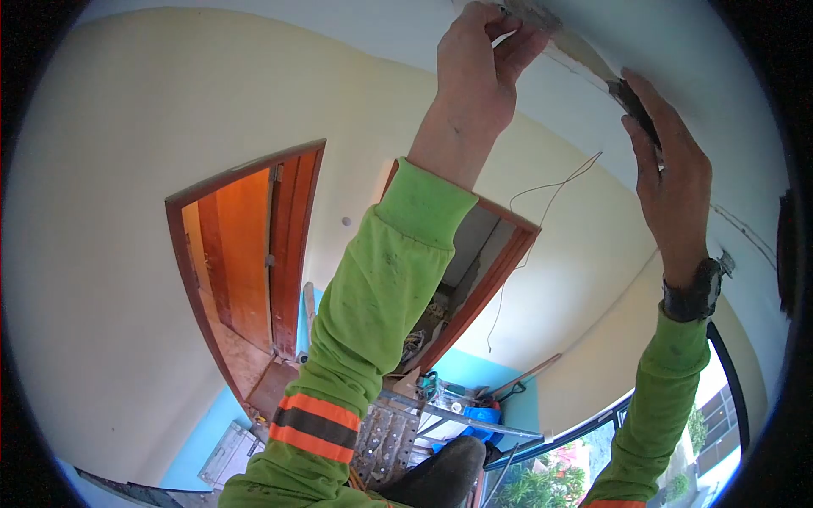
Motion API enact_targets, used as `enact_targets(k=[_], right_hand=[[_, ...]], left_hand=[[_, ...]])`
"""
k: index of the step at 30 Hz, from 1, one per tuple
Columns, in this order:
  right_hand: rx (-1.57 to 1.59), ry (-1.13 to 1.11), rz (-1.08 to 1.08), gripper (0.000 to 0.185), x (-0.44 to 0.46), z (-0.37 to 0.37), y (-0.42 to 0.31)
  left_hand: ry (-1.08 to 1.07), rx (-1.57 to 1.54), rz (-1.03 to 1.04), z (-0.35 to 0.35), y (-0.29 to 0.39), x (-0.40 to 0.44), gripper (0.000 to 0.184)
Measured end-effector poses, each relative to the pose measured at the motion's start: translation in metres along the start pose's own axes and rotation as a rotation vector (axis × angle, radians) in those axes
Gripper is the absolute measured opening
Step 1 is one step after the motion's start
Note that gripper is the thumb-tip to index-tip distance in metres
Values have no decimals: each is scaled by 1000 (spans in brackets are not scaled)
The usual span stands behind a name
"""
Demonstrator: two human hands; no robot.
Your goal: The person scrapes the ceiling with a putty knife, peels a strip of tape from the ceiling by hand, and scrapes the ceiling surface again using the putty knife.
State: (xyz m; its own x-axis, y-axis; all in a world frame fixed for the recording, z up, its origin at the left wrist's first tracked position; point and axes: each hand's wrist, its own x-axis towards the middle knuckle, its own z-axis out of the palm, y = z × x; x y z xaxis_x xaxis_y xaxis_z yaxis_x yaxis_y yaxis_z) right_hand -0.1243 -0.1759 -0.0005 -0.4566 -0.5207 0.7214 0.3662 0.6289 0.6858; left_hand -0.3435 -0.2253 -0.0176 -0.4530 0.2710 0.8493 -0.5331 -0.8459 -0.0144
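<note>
Both hands are raised to the pale ceiling (584,106) at the top of the head view. My left hand (487,63) has its fingers bent together near a rough grey patch (533,14); what they pinch, if anything, is too small to name. My right hand (673,169), with a dark watch at the wrist, is wrapped round the dark handle of a scraper-like tool (633,108). The tool's thin blade points up and left along the ceiling, towards the grey patch and my left fingers.
An orange wooden door (241,254) stands in its frame at the left. Behind my left arm is another doorway (483,279). A thin wire (555,182) hangs from the ceiling. Below are a metal bar (461,415), blue containers (481,422) and a window at the lower right.
</note>
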Motion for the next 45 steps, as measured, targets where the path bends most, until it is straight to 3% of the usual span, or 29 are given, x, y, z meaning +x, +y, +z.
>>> enact_targets(k=[32,35,40,42,45], right_hand=[[-62,-20,-100,39,17,-15,-3],[-9,-38,-44,38,14,-12,-2],[65,-66,237,38,-10,16,-19],[46,-51,231,39,-20,31,-30],[236,-25,398,37,-25,49,-53]], left_hand=[[36,-59,-14,4,1,-2,10],[61,-55,-35,5,2,-2,9],[15,-43,-55,-3,-1,0,9],[37,-12,-57,-5,-3,2,10],[122,50,2,5,-2,-5,17]])
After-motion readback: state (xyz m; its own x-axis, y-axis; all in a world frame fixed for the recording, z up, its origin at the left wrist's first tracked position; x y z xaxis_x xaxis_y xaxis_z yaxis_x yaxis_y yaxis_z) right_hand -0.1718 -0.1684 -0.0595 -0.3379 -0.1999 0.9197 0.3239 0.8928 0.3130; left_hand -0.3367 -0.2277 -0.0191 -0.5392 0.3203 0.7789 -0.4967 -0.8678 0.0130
